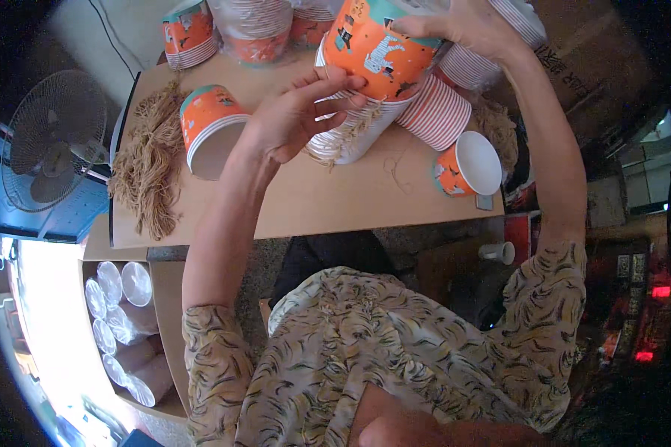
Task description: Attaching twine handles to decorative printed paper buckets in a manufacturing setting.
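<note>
An orange and teal printed paper bucket (376,56) is in front of me at the far side of the table, its teal base end up and its rim over a white bucket or stack (361,141). My right hand (458,30) grips its upper right side by the base. At its lower left edge, my left hand (313,108) has its fingers curled close together; whatever they pinch is too small to make out. Strands of tan twine (350,134) hang across the white surface below the bucket.
A twine bundle (153,160) lies at the table's left, beside a tipped orange bucket (210,112). Nested buckets (440,112) and a small orange cup (479,164) lie at right. Wrapped stacks (257,30) stand behind. A fan (56,141) and an open carton (168,350) are leftward.
</note>
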The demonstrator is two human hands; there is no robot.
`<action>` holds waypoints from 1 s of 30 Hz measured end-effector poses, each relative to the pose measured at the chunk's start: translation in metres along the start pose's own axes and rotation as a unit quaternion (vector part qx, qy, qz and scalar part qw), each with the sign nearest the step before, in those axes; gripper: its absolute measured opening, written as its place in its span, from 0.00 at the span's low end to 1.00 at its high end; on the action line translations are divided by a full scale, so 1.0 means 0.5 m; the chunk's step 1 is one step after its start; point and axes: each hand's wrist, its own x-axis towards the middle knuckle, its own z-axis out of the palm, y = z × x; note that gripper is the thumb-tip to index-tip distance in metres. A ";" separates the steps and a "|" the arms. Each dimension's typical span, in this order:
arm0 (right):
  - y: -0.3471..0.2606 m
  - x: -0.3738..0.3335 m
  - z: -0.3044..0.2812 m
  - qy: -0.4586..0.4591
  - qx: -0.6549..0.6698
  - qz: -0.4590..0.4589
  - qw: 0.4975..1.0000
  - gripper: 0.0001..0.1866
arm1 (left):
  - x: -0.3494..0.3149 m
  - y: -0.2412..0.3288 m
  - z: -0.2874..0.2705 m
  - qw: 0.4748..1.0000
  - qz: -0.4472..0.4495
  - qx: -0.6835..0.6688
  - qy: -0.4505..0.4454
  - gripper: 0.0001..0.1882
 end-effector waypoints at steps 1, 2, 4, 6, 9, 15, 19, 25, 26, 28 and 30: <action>0.004 0.007 0.003 0.036 -0.057 0.105 0.992 0.52 | 0.001 -0.005 0.002 1.000 0.002 -0.016 0.005 0.12; 0.007 0.004 0.005 0.036 -0.060 0.106 0.992 0.52 | 0.003 -0.010 0.002 0.999 0.004 -0.031 0.011 0.12; 0.013 0.006 0.012 0.038 -0.013 0.094 0.995 0.53 | 0.009 -0.033 -0.029 0.999 0.011 -0.040 -0.002 0.11; 0.000 0.002 0.013 0.038 -0.011 0.101 0.994 0.53 | 0.014 -0.056 -0.053 0.998 0.017 -0.058 -0.009 0.10; -0.012 0.003 0.015 0.034 -0.007 0.104 0.994 0.53 | 0.015 -0.080 -0.070 0.995 0.020 -0.091 0.024 0.10; -0.006 0.004 0.001 0.009 -0.082 0.135 0.987 0.53 | 0.060 -0.089 -0.078 0.988 0.071 -0.081 0.111 0.08; 0.054 0.005 0.011 0.049 -0.138 0.008 0.989 0.39 | 0.131 -0.070 -0.090 0.972 0.171 -0.038 0.154 0.08; 0.035 -0.003 0.012 0.072 -0.150 0.010 0.986 0.43 | 0.203 -0.013 -0.103 0.959 0.181 -0.037 0.216 0.12; 0.029 0.001 0.015 0.070 -0.174 0.005 0.982 0.43 | 0.223 -0.013 -0.124 0.963 0.177 -0.076 0.190 0.12; 0.029 -0.002 0.018 0.076 -0.172 0.001 0.982 0.43 | 0.244 -0.012 -0.136 0.966 0.166 -0.148 0.129 0.13; 0.026 0.002 0.025 0.081 -0.165 -0.003 0.983 0.43 | 0.251 -0.011 -0.158 0.967 0.170 -0.162 0.102 0.15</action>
